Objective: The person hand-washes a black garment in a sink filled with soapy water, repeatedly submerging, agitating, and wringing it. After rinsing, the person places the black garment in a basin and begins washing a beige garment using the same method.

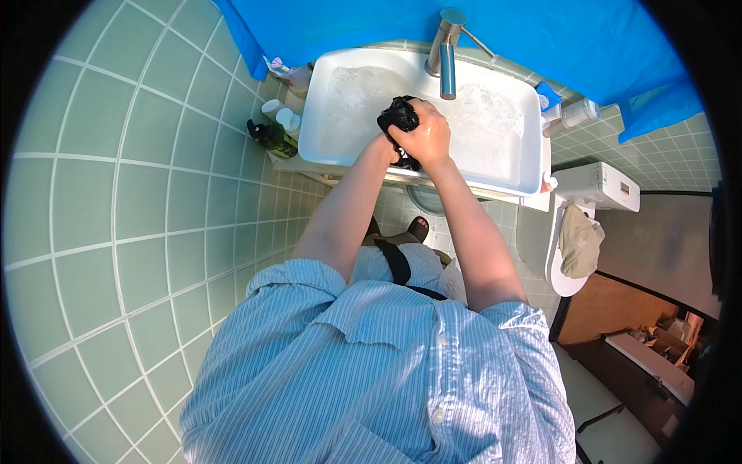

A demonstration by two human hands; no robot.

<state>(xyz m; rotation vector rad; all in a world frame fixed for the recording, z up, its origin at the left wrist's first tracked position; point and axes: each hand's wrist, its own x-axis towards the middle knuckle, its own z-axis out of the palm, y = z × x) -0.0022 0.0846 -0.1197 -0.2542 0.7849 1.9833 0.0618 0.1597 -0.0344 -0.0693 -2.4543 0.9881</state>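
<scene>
A bunched black cloth [400,116] is gripped between both hands above the near part of a white rectangular sink [532,151]. My right hand [426,132] is closed over it from the right, wet on its back. My left hand [396,149] holds its lower part and lies mostly hidden behind the cloth and the right hand. Some of the cloth hangs below the hands over the sink's front rim. Cloudy water with white suds stands in the sink. A metal faucet [447,58] rises at the far rim, its spout over the basin; no stream shows from it.
A dark pump bottle [272,139] and white-capped containers [287,119] stand left of the sink. Clear and white containers [571,116] are at its right. A blue sheet [359,23] hangs behind. A toilet [565,284] with a beige cloth [579,240] on it stands at the right.
</scene>
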